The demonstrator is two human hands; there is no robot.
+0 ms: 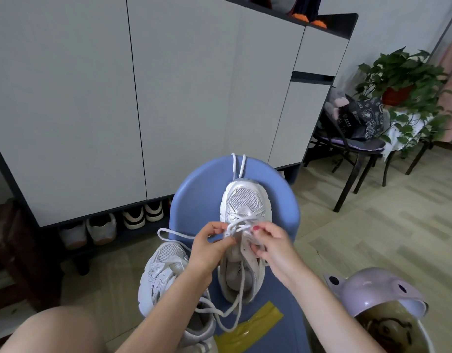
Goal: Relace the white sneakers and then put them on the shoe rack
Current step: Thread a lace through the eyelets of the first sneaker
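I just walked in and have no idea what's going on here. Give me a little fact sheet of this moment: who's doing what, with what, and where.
activity: lacing a white sneaker
left hand: pinches the lace
right hand: pinches the lace at the eyelets
sneaker in work: on the blue stool, toe pointing away
second sneaker: at the stool's left edge, lace loose
shoe rack: under the white cabinet, holding other shoes
not yet done: both sneakers off the rack

You can see small dark print on the insole of the white sneaker, but it is too blurred to read.
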